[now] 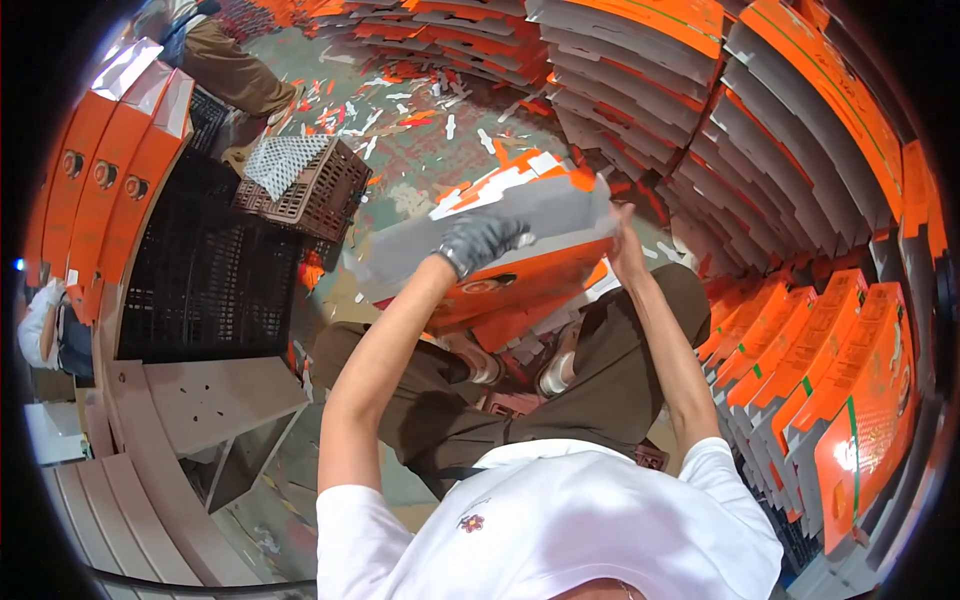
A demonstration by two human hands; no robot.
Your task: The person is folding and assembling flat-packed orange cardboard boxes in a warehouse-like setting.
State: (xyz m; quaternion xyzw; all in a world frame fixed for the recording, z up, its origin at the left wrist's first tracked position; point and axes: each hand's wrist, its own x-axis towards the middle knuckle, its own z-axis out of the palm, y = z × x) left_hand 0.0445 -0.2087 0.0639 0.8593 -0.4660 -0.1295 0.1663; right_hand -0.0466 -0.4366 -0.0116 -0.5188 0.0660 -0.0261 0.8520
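In front of my knees is a thick stack of die-cut cardboard sheets [400, 258], grey on one side and printed orange on the other, held at a tilt. My left hand [480, 243], in a grey glove, grips it from above, its fingers pointing right across the grey face; the thumb is hard to make out. At the right end, my bare right hand [627, 245] is closed around the edge, with some fingers hidden. White and orange offcuts [520, 180] cling along the stack's far edge.
Tall stacks of orange-and-grey cardboard [640, 90] stand ahead and right, more [850, 400] beside my right thigh. Left are a brown plastic crate [300, 190], a black crate [205, 270] and a grey bench [215, 400]. Scraps litter the floor [410, 150]. Another person [225, 60] is far left.
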